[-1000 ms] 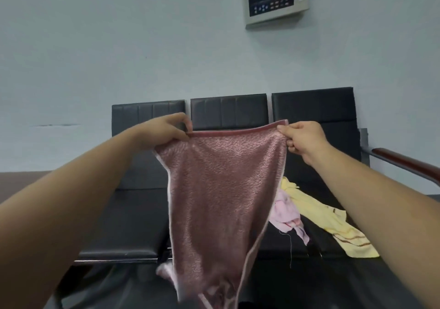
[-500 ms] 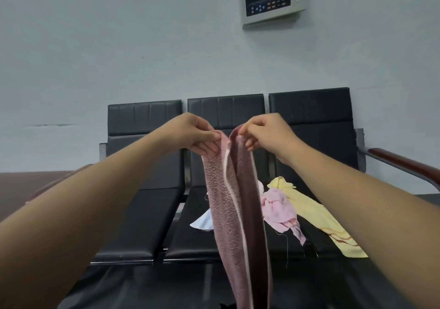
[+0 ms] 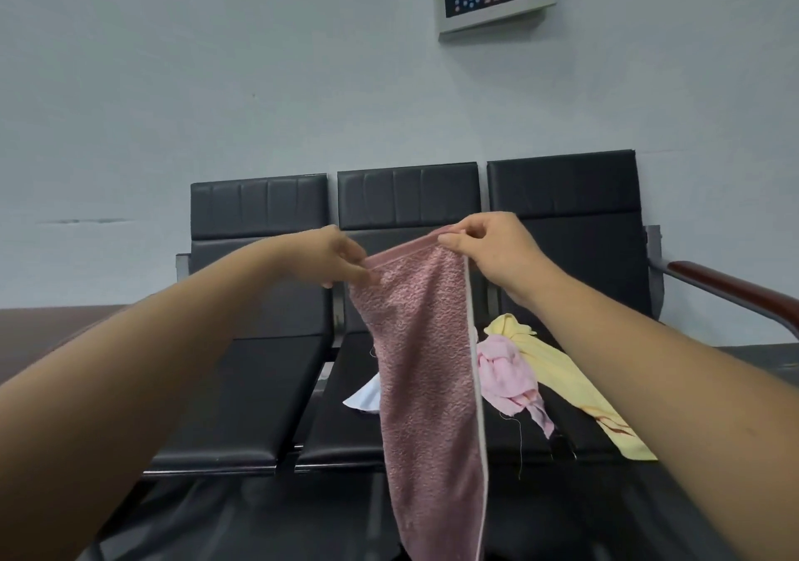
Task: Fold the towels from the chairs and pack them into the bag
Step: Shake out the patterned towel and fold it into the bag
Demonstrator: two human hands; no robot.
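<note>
Both hands pinch the towel's top edge, left hand and right hand near each other; it hangs below them, before the chairs holding more towels

1 head-worn camera looks forward, slightly down, at 3 nearby chairs.

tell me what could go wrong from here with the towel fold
The left hand and right hand only pinch the top edge of the dusty-pink towel; a slip would likely drop it and undo the fold.
It hangs close to the light pink cloth and white cloth on the chairs, so laying it down there might tangle them.
Its lower end runs out of view and may drag.
</note>
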